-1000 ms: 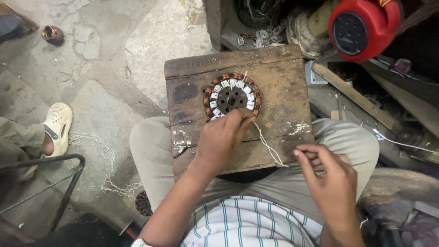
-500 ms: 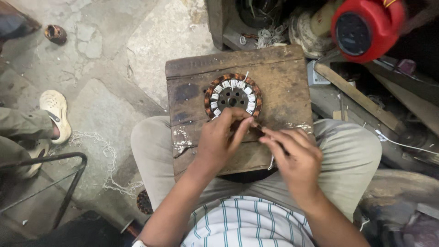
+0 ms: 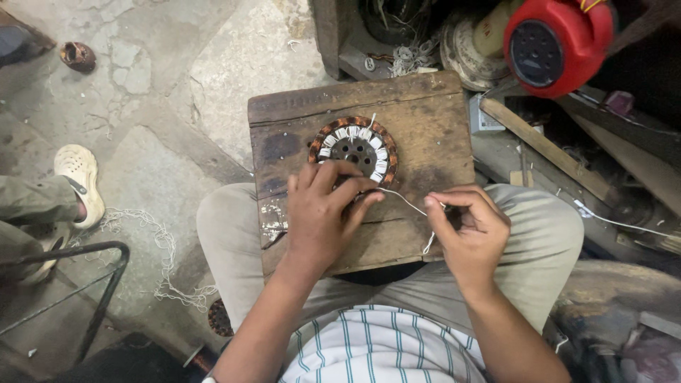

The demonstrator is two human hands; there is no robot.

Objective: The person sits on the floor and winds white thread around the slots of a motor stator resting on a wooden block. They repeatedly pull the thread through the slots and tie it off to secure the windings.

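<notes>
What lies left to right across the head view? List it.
Pale clog → tangled white string on the floor → left hand on the wound stator ring → white thread → right hand → red round casing.
</notes>
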